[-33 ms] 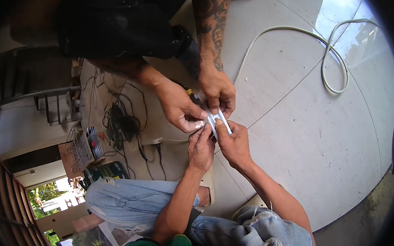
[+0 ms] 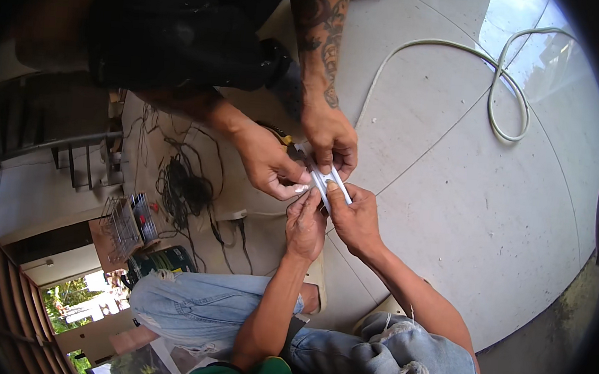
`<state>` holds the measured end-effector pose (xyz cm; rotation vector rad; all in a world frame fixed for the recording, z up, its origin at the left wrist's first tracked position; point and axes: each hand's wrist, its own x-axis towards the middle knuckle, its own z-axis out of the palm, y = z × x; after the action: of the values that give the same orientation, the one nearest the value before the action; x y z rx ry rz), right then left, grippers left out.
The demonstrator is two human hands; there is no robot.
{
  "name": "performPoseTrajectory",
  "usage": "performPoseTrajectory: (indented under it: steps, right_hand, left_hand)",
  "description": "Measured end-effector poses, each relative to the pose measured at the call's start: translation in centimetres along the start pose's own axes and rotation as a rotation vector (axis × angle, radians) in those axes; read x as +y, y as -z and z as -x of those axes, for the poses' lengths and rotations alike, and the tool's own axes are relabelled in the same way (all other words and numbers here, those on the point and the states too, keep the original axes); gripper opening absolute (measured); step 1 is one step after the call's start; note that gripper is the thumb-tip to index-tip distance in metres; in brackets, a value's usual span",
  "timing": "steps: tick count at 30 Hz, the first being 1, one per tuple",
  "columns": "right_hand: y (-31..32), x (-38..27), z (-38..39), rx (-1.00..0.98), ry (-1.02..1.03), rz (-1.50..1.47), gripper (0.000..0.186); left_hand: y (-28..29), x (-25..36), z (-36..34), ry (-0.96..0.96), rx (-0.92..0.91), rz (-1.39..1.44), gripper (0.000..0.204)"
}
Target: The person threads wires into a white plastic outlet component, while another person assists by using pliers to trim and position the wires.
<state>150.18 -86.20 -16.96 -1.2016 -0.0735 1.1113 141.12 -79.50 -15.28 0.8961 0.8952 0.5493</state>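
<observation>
Cannot see the whole outline of the white grooved piece (image 2: 320, 182), covered in part by the right hand (image 2: 357, 222) and the co-worker's hands (image 2: 328, 130). Cannot resolve contact between the left hand (image 2: 305, 229) and the piece. Cannot identify the yellow-and-black item (image 2: 287, 139), partly hidden. Cannot trace the pale cable (image 2: 431, 41) beyond the view's dark edge, nor separate strands in the black cable tangle (image 2: 181, 186).

Black cable tangle (image 2: 183, 187) on tiled floor (image 2: 436, 217). White looped cable (image 2: 448, 43) well right of tangle. Wire rack (image 2: 121, 230) lower left of tangle. Dark green case (image 2: 169, 260) below tangle.
</observation>
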Motion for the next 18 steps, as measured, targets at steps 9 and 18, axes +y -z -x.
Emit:
performPoseTrajectory:
  steps: [9, 18]
  right_hand:
    - [-0.7, -0.1, 0.4, 0.054, 0.075, -0.02, 0.04]
    - [-0.5, 0.2, 0.3, 0.06, 0.057, 0.035, 0.04]
  left_hand:
    - [0.0, 0.4, -0.1, 0.074, 0.027, 0.027, 0.032]
    - [0.9, 2.7, -0.2, -0.035, -0.078, -0.457, 0.027]
